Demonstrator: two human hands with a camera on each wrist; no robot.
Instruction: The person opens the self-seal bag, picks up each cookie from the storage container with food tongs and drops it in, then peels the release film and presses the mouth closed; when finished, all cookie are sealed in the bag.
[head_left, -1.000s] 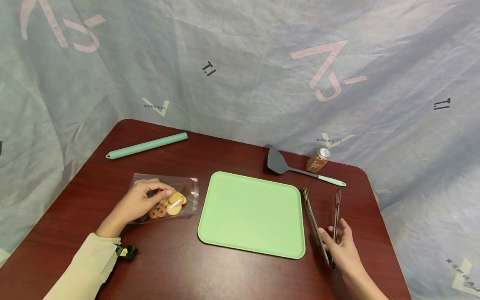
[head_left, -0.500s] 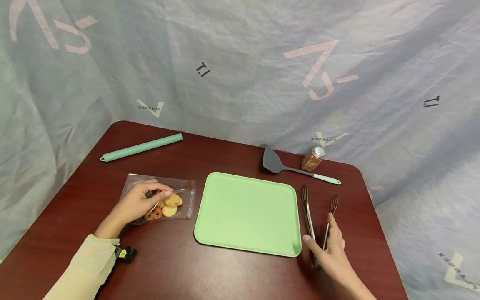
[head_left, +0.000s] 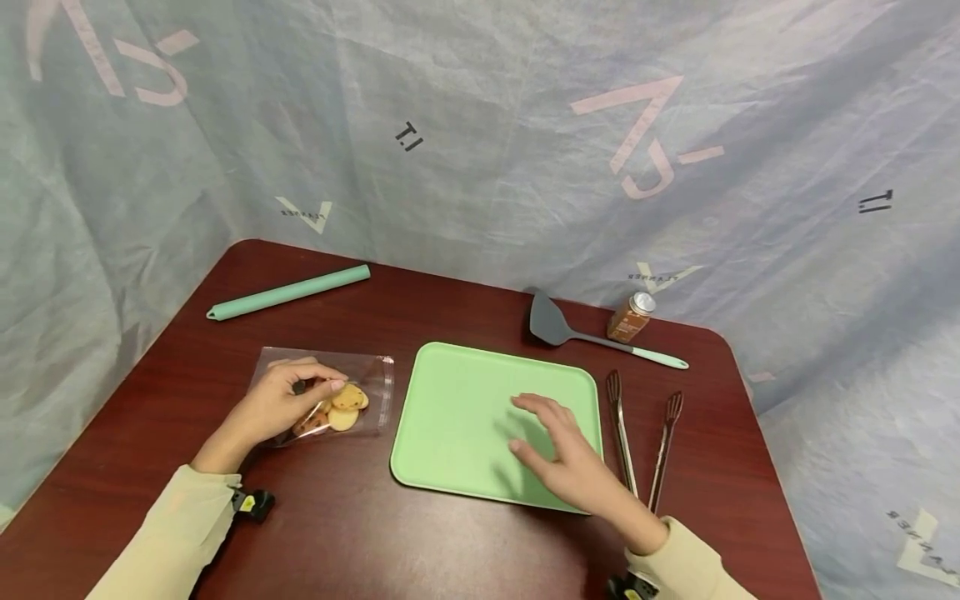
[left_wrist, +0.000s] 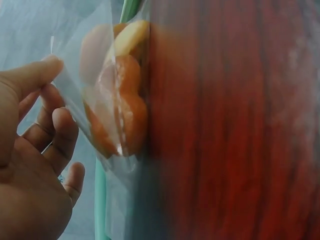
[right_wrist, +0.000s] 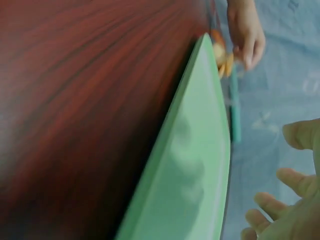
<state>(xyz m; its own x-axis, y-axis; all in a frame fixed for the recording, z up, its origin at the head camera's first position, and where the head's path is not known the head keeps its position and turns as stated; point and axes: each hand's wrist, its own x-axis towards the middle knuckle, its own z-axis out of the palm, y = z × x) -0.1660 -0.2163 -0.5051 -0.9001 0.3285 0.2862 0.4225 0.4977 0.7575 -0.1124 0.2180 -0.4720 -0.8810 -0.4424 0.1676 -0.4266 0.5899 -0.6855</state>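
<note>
My left hand point(head_left: 281, 403) pinches the upper film of a clear plastic bag point(head_left: 380, 392) between thumb and forefinger, and the film is lifted into a peak in the left wrist view. Inside the bag lie several toy food pieces: pale round cookies point(head_left: 343, 418) and brown-orange pretzel shapes point(left_wrist: 131, 107). Over the right part of a light green tray point(head_left: 457, 417) hovers my right hand point(head_left: 573, 467), fingers spread and holding nothing, its shadow falling on the tray. Metal tongs point(head_left: 662, 458) lie spread to the right of the tray, their joined end hidden behind my right forearm.
Behind the tray lie a grey spatula point(head_left: 551, 322) with a pale green handle and a spice jar point(head_left: 632, 317) with a silver lid. A green stick point(head_left: 292, 292) with a hanging loop rests at the back left. A grey cloth hangs behind the dark red table point(head_left: 420, 542).
My right hand has let go of the tongs, leaving them on the table, and moved left over the tray. The left hand stays on the bag.
</note>
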